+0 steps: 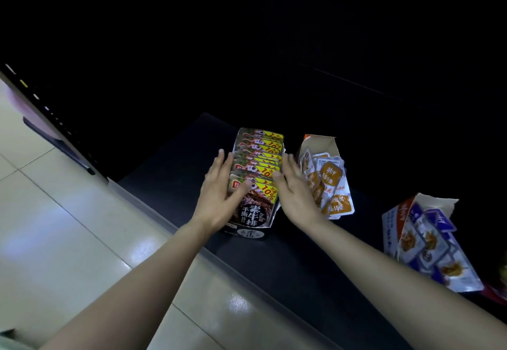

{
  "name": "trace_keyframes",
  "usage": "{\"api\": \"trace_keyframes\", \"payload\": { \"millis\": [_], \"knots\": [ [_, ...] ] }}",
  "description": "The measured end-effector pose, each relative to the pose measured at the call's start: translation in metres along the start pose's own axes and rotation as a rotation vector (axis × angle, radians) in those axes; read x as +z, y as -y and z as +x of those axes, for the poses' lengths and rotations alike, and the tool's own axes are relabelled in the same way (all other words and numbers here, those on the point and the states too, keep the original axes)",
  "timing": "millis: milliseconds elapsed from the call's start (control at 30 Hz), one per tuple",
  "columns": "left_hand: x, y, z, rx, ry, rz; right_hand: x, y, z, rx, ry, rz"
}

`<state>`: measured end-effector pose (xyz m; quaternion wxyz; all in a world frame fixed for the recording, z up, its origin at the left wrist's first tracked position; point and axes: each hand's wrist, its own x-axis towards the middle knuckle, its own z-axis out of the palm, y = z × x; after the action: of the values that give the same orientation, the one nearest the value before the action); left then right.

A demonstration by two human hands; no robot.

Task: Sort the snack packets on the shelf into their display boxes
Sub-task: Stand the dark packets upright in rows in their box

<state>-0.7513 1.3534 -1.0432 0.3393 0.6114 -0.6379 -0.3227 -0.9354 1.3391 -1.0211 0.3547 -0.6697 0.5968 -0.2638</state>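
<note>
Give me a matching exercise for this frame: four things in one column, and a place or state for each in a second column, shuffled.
Column one:
1. black box
2. orange packets
3. purple packets
4. left hand

Column two:
A. just right of the right hand
B. farthest right of all
C. between the two hands
D. thumb lies on the front packet

Pairs: 1-C, 2-A, 3-B, 4-D

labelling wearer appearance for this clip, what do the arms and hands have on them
Nothing worn shows. The left hand and right hand are gloveless, with no rings, watch or bands visible. Both forearms are bare, no sleeve down to the frame edge.
</note>
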Motion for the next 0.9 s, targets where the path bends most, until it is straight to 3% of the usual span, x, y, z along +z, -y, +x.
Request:
{"api": "trace_keyframes", "payload": {
  "millis": [100, 267, 400, 567, 733, 900],
  "knots": [
    [0.001, -0.001, -0.002, 0.03, 0.001, -0.012, 0.005, 0.009, 0.0, 0.017, 0.094, 0.073],
    [0.001, 0.0, 0.001, -0.046, -0.002, -0.094, 0.008, 0.014, 0.006, 0.012, -0.018, 0.027],
    [0.003, 0.001, 0.004, -0.041, 0.014, -0.17, 0.01, 0.015, 0.007, 0.042, 0.045, 0.013],
    [-0.003, -0.003, 0.012, 0.066, -0.057, -0.012, 0.003, 0.013, 0.016, -0.128, -0.17, -0.17],
    [-0.008, -0.013, 0.026, 0.163, -0.026, 0.267, -0.001, 0.001, 0.015, -0.125, -0.097, -0.289],
    [-0.006, -0.01, 0.023, 0.135, -0.057, 0.269, -0.014, 0.01, 0.031, -0.112, -0.183, -0.253]
  ]
}}
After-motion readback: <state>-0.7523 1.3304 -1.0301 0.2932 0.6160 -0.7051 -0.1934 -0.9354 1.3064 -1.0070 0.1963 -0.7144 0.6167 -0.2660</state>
